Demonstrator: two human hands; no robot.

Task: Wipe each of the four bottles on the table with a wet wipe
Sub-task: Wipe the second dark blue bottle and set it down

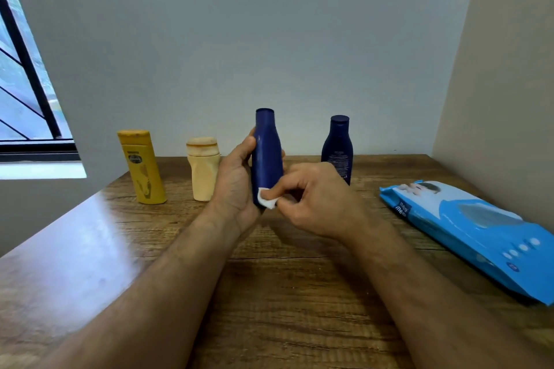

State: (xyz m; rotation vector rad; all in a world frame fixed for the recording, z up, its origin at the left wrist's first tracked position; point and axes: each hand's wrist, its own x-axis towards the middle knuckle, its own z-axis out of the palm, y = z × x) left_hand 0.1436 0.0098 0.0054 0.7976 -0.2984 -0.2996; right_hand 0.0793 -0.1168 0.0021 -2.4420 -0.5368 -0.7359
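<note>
The left hand [236, 186] has its grip wrapped round a blue bottle [266, 156], held upright above the tabletop [269, 293]. The right hand [311, 198] pinches a folded white wipe [265, 199] against its lower side. A second blue bottle [338, 147], a yellow bottle [143, 168] and a cream bottle [203, 171] stand behind; which are already wiped cannot be told. A wipes pack [473, 228] lies to the right.

Soft daylight pours in from the window [24, 75] at left, throwing a pale sheen across the counter [90, 237] on that side. Shadows stay faint. Wide-angle bend bows the edges, the forearms smear slightly, and the far bottles look a touch soft.
</note>
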